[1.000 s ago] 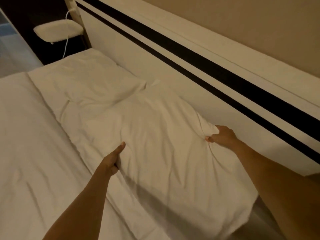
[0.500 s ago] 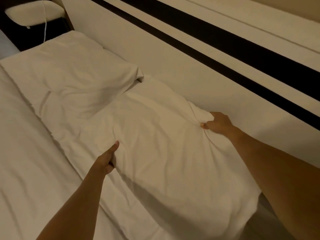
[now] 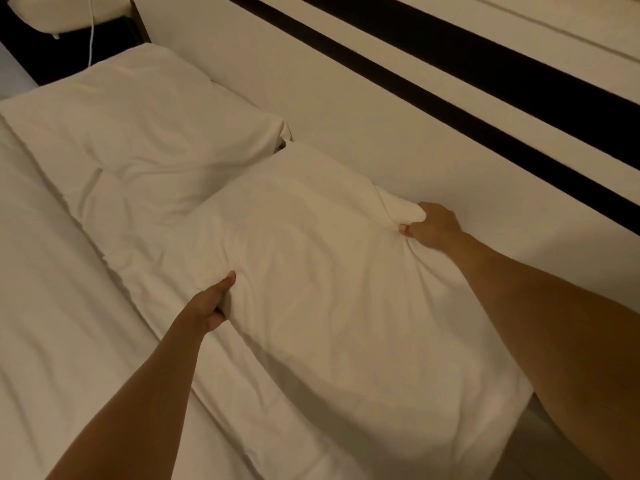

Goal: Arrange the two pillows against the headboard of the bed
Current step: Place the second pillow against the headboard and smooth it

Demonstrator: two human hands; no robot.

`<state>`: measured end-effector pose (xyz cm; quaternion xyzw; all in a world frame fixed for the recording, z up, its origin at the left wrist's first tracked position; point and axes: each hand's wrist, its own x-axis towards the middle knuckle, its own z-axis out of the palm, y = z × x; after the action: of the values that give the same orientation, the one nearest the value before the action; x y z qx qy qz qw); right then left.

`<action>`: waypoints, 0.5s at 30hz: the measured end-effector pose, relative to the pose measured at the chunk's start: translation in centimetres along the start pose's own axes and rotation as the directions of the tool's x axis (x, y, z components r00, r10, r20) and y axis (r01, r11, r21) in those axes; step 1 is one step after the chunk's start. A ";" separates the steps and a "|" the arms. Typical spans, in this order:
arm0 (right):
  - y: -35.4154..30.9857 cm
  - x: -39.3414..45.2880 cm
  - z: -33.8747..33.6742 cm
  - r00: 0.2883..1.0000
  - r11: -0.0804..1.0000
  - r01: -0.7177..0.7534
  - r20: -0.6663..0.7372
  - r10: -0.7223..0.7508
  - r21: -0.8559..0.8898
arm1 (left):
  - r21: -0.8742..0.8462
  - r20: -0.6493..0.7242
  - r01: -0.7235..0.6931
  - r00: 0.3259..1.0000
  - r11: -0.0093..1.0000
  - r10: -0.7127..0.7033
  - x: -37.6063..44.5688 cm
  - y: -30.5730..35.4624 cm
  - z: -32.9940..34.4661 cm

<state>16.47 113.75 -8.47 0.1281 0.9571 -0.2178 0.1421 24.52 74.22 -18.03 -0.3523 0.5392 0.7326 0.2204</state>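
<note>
A person leans over a bed covered in a white, wrinkled sheet (image 3: pixel 62 323), both bare forearms reaching forward. The nearer white, soft fabric pillow (image 3: pixel 311 289) lies flat on the bed with its long side just beside the white headboard (image 3: pixel 346 116), which carries a broad black horizontal stripe (image 3: pixel 450 84). The left hand (image 3: pixel 211 303) grips the pillow's bed-side edge, thumb on top and fingers tucked under the fabric. The right hand (image 3: pixel 431 225) is closed in a fist around a bunched fold of the pillow's headboard-side edge, with creases radiating from the grasp. A second white, soft fabric pillow (image 3: pixel 138 116) lies flat farther along the bed, also beside the headboard, its near corner touching or just meeting the first pillow. Beyond it, in the top left, a pale rounded shelf (image 3: pixel 62 12) stands against a dark recess, with a thin white cable (image 3: pixel 91 32) hanging down past it.
</note>
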 end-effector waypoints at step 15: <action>0.8 -3.0 3.5 0.965 0.999 -0.001 -0.260 0.012 0.043 | 0.324 -0.229 -0.090 0.958 0.942 0.170 -0.5 1.4 0.6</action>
<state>20.26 112.33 -10.80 0.1618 0.9622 -0.2186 0.0132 23.71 74.36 -16.62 -0.3674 0.6935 0.6005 0.1530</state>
